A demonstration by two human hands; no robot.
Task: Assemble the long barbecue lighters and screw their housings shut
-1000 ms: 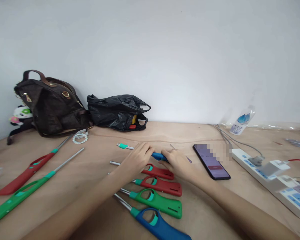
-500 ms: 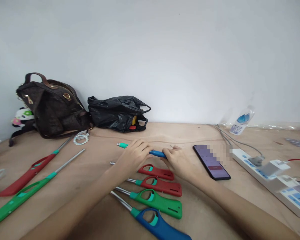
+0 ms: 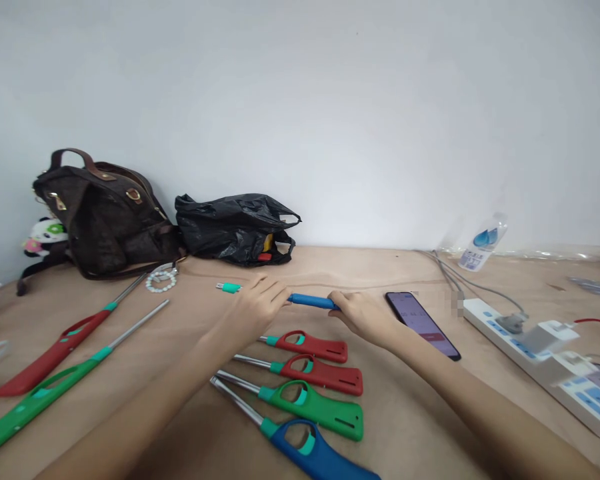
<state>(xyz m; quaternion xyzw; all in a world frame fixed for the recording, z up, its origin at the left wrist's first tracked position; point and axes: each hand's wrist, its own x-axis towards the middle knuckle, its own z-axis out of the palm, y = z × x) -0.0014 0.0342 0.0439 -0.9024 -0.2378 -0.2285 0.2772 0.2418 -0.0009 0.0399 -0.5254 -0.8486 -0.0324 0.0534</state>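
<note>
Above the table, a blue lighter (image 3: 313, 302) with a teal collar and a short metal tip is held level between both hands. My left hand (image 3: 263, 299) is closed around its front part, hiding the trigger area, while the teal end pokes out to the left. The fingers of my right hand (image 3: 357, 312) pinch the rear end of the blue handle. Just below, long-nosed lighters lie in a row: a red one (image 3: 317, 347), another red one (image 3: 333, 379), a green one (image 3: 330, 410) and a blue one (image 3: 320, 457) nearest me.
At left lie a longer red lighter (image 3: 55, 353) and a longer green lighter (image 3: 40, 403), near a beaded bracelet (image 3: 161, 281). A dark backpack (image 3: 115, 223) and a black plastic bag (image 3: 230, 230) rest against the wall. Rightward are a phone (image 3: 423, 325), a power strip (image 3: 527, 353) and a bottle (image 3: 483, 243).
My left hand has shifted left with the lighter, and more of the blue handle shows between the hands. My right hand has moved only slightly and still grips the rear end.
</note>
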